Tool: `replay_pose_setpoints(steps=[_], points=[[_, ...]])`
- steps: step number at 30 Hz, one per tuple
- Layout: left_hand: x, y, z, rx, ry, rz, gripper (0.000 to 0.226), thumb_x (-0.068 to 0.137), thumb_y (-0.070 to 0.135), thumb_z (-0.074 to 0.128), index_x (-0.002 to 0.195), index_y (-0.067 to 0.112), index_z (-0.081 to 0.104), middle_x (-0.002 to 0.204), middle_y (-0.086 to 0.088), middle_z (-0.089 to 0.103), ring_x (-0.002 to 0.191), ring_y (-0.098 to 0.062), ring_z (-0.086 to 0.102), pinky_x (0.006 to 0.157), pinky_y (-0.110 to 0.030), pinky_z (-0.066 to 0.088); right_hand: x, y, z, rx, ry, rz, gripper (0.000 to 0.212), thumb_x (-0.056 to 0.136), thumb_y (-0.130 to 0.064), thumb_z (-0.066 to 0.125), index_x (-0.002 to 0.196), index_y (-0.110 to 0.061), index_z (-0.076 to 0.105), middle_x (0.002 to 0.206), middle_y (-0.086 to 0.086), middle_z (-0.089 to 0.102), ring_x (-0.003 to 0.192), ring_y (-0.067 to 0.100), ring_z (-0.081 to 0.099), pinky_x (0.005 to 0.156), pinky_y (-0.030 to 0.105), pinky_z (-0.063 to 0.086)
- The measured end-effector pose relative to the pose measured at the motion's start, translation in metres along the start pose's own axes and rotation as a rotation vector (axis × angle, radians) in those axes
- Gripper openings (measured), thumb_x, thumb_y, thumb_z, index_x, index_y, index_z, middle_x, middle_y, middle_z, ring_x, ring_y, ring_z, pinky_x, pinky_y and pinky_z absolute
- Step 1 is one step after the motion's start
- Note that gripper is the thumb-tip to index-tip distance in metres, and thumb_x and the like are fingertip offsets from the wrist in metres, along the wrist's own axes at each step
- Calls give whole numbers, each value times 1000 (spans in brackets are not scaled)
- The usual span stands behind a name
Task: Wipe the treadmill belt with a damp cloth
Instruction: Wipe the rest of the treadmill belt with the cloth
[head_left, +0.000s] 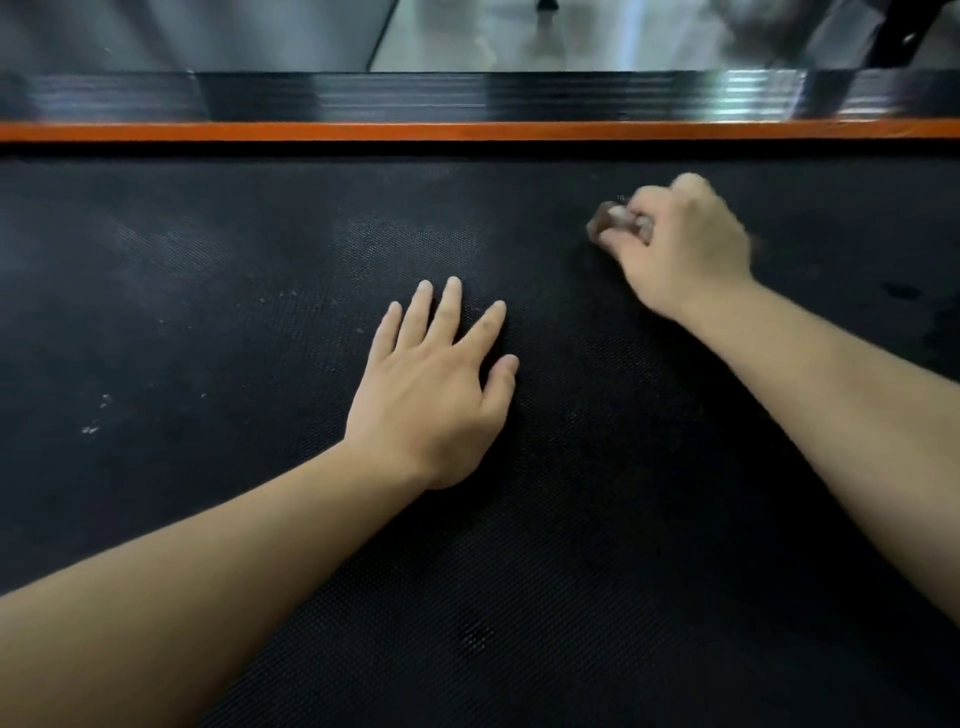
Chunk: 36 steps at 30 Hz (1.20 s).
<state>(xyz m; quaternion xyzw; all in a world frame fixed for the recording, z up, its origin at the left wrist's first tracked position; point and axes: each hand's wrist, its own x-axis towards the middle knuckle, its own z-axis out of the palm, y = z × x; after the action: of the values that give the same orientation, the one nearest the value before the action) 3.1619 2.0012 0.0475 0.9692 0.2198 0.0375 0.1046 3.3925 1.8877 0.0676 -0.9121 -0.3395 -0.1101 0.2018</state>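
Bunched cloth (605, 223) inside curled right hand (680, 244) grip, on belt (208, 312), left hand (431, 395) spread flat

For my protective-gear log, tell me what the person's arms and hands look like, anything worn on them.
Nothing worn shows. The left hand and right hand are ungloved, with no rings, watch or bracelet visible. The left forearm and right forearm are bare to the picture's edge, no sleeves in view.

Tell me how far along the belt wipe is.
Done: perhaps only the far right, where the belt shows dark damp-looking marks. In hand: the right hand grips a bunched cloth on the belt; the left hand rests flat. Left: pale specks and dusty patches leftward.
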Motion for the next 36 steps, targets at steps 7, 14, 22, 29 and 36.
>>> replay_pose_setpoints(steps=[7, 14, 22, 29, 36], points=[[0, 0, 0, 6, 2, -6, 60, 104, 56, 21, 161, 40, 13, 172, -1, 0, 157, -19, -11, 126, -40, -8, 58, -1, 7, 34, -46, 44, 33, 89, -49, 66, 106, -20, 68, 107, 10, 55, 100, 33, 58, 78, 35, 42], [1, 1, 0, 13, -2, -13, 66, 98, 59, 14, 161, 40, 14, 172, -1, 1, 157, -19, -9, 127, -41, -6, 58, -26, 30, 77, -69, -86, 33, 87, -48, 67, 103, -18, 68, 107, 13, 60, 97, 33, 59, 78, 37, 45], [0, 0, 1, 3, 1, -14, 66, 97, 60, 14, 160, 41, 14, 172, 0, 1, 157, -18, -10, 127, -41, -6, 64, 5, 15, 101, -58, 19, 32, 85, -48, 71, 101, -19, 70, 102, 8, 59, 92, 27, 56, 81, 34, 46], [1, 1, 2, 14, 15, -13, 65, 98, 60, 15, 160, 41, 17, 171, -1, 4, 157, -19, -7, 127, -41, -5, 65, 39, -6, -12, 62, 239, 42, 87, -52, 64, 103, -13, 71, 110, 16, 66, 102, 36, 62, 85, 37, 48], [0, 2, -1, 12, -15, -25, 60, 103, 57, 22, 161, 40, 17, 171, -1, 2, 157, -18, -9, 127, -40, -6, 0, 44, -22, 20, -49, -20, 32, 85, -50, 69, 91, -19, 71, 86, 10, 58, 82, 33, 57, 69, 34, 42]])
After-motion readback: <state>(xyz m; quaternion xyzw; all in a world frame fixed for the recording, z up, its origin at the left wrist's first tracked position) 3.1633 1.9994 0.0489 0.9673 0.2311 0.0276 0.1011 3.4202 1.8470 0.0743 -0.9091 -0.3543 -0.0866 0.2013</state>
